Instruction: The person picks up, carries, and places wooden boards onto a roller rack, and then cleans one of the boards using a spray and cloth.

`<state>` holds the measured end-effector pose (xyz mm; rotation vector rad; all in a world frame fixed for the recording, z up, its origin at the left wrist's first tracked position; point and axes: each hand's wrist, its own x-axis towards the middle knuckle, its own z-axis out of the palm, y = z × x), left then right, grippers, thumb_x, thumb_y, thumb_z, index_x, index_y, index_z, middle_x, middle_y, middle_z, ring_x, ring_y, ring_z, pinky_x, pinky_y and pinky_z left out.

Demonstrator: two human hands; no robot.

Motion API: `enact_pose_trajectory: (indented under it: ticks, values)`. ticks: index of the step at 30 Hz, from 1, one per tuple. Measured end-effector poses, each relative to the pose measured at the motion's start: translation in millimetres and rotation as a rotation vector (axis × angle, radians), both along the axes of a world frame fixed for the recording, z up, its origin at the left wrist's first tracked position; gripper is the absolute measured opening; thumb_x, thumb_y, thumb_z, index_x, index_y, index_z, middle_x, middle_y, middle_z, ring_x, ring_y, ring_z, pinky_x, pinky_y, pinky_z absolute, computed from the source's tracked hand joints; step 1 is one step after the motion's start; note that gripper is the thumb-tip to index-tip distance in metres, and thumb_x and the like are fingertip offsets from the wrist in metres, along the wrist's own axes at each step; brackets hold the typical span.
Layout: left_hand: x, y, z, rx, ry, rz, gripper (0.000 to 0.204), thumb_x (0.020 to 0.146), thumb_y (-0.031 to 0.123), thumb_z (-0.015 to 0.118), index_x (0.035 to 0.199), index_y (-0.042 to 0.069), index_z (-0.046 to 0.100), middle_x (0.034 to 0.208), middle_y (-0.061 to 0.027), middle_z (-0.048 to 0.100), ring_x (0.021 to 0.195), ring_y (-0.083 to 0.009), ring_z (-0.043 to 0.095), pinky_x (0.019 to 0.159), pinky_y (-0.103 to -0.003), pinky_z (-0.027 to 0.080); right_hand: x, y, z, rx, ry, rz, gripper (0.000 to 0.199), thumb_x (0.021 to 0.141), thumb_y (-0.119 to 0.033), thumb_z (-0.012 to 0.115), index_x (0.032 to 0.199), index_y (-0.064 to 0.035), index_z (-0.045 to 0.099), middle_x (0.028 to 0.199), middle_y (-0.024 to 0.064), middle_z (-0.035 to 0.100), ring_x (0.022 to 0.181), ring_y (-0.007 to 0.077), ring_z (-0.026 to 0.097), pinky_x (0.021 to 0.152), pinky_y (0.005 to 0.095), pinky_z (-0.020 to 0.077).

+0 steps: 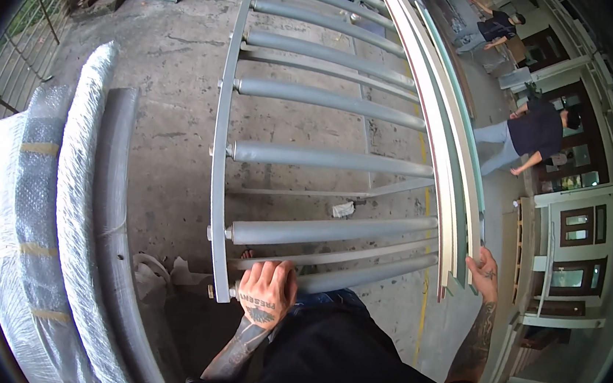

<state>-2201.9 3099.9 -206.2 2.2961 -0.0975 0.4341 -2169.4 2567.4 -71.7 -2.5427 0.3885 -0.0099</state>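
In front of me stretches a grey roller conveyor [335, 159], its metal rollers set across between side rails. My left hand [266, 291] is closed over the nearest roller [365, 273], close to the left rail [222, 146], knuckles up. A bundle of long, narrow strips [448, 139], cream, green and brown-edged, lies lengthwise along the conveyor's right side. At the bundle's near end my right hand [484, 273] grips its outer edge, the thumb pointing forward. Some of its fingers are hidden by the strips.
Tall rolls in plastic and bubble wrap [81, 192] stand at my left. A person in a dark shirt [537, 132] walks at the right, and another person [492, 28] stands farther back. Crumpled white scrap [343, 209] lies on the concrete floor [178, 68] under the rollers.
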Motion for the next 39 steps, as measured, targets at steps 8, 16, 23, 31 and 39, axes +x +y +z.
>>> enact_pose_trajectory:
  ticks: [8, 16, 23, 31, 39]
  values:
    - [2, -6, -1, 0.031, -0.048, 0.039, 0.021, 0.076, 0.008, 0.072, 0.095, 0.009, 0.062, 0.083, -0.0066, 0.062, 0.073, -0.0262, 0.061, 0.062, -0.038, 0.047, -3, -9, -22, 0.054, -0.011, 0.022, 0.042, 0.088, -0.001, 0.068, 0.126, 0.0034, 0.051, 0.109, 0.0102, 0.068, 0.098, 0.0158, 0.066, 0.086, 0.0289, 0.0507]
    - [4, -12, 3, 0.065, -0.062, 0.088, 0.02, 0.076, 0.008, 0.072, 0.094, 0.009, 0.063, 0.081, -0.0067, 0.061, 0.072, -0.0261, 0.06, 0.062, -0.038, 0.048, -6, 1, -35, 0.058, -0.054, 0.001, 0.042, 0.087, 0.001, 0.067, 0.126, 0.0023, 0.051, 0.107, 0.0093, 0.067, 0.095, 0.0156, 0.065, 0.085, 0.0289, 0.0506]
    - [1, -9, 2, 0.076, -0.036, 0.08, 0.021, 0.076, 0.009, 0.072, 0.095, 0.009, 0.063, 0.081, -0.0066, 0.061, 0.072, -0.0258, 0.061, 0.062, -0.038, 0.048, -4, 32, -32, -0.133, -0.064, -0.041, 0.072, 0.076, -0.013, 0.078, 0.137, -0.0025, 0.043, 0.113, 0.0157, 0.066, 0.102, 0.0264, 0.064, 0.089, 0.0355, 0.0502]
    - [6, -15, 4, 0.063, -0.016, 0.063, 0.02, 0.077, 0.011, 0.07, 0.096, 0.009, 0.064, 0.083, -0.0082, 0.061, 0.077, -0.029, 0.059, 0.067, -0.041, 0.047, -5, 50, -18, -0.213, -0.05, -0.103, 0.076, 0.073, -0.021, 0.079, 0.139, -0.0082, 0.045, 0.126, 0.0191, 0.061, 0.116, 0.0355, 0.06, 0.097, 0.0414, 0.0471]
    - [3, -17, -13, 0.165, -0.067, 0.075, 0.011, 0.082, 0.011, 0.066, 0.093, 0.009, 0.064, 0.08, -0.0105, 0.06, 0.073, -0.0322, 0.059, 0.065, -0.042, 0.047, -8, 45, -31, -0.379, -0.045, -0.111, 0.079, 0.078, -0.033, 0.078, 0.142, -0.0062, 0.039, 0.129, 0.0197, 0.059, 0.115, 0.0387, 0.059, 0.096, 0.0454, 0.047]
